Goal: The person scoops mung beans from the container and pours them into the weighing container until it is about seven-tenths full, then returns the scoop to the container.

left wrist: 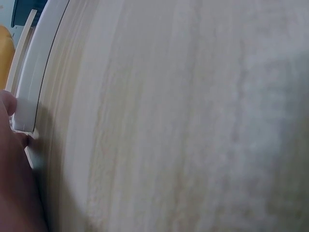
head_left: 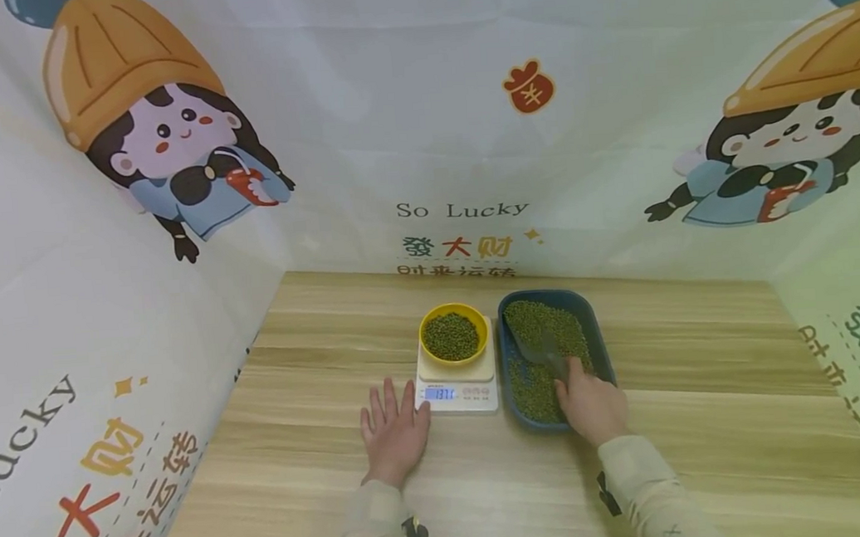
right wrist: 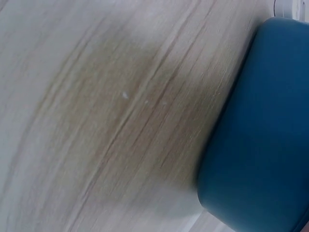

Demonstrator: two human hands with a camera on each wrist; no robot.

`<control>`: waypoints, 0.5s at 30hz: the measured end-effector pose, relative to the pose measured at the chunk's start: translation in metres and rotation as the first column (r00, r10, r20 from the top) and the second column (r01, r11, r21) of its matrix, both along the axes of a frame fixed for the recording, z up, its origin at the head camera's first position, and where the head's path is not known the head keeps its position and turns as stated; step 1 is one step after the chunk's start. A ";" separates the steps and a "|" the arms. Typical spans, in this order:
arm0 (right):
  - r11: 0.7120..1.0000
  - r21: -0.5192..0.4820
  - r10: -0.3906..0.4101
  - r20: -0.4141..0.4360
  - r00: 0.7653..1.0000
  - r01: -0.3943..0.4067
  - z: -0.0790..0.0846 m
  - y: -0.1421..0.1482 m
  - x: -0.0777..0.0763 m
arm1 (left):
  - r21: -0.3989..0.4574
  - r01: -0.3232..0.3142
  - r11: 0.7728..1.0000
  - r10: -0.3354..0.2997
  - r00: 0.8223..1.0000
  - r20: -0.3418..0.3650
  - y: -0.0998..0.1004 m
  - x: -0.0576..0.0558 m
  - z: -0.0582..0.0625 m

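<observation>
In the head view my right hand point(head_left: 593, 403) grips the handle of a dark scoop point(head_left: 541, 351), whose blade sits among green beans point(head_left: 538, 394) in a blue tray point(head_left: 604, 356). To the left of the tray stands a white kitchen scale point(head_left: 456, 372) with a lit display. On its plate rests a yellow bowl point(head_left: 485, 331) filled with green beans point(head_left: 450, 337). My left hand point(head_left: 395, 437) lies with fingers spread on the table, its thumb right at the scale's front left corner. The left wrist view shows part of that hand point(left wrist: 14, 179) beside the scale's edge point(left wrist: 36, 67).
The wood-patterned table point(head_left: 288, 378) carries the scale and tray side by side. Behind and at both sides hangs a pale printed cloth point(head_left: 360, 124) with cartoon figures and lettering. The right wrist view shows the tray's outer wall point(right wrist: 260, 130) above the tabletop point(right wrist: 120, 121).
</observation>
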State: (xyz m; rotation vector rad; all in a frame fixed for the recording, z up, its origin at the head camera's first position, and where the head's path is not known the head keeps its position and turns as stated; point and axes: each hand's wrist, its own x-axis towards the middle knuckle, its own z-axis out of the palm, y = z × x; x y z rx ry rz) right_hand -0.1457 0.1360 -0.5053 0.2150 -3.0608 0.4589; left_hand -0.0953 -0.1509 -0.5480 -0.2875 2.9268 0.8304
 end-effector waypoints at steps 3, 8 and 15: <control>1.000 0.000 -0.005 0.006 1.000 0.005 -0.001 0.000 0.000 | 0.002 -0.001 1.000 0.001 1.000 -0.002 0.000 0.000 0.001; 1.000 0.011 -0.001 -0.004 1.000 0.001 -0.003 0.001 0.000 | 0.014 -0.004 1.000 0.004 1.000 -0.014 0.000 -0.001 -0.001; 0.999 0.037 0.007 0.005 1.000 -0.007 -0.003 0.000 0.000 | 0.002 -0.001 1.000 0.001 1.000 -0.002 -0.001 0.001 0.000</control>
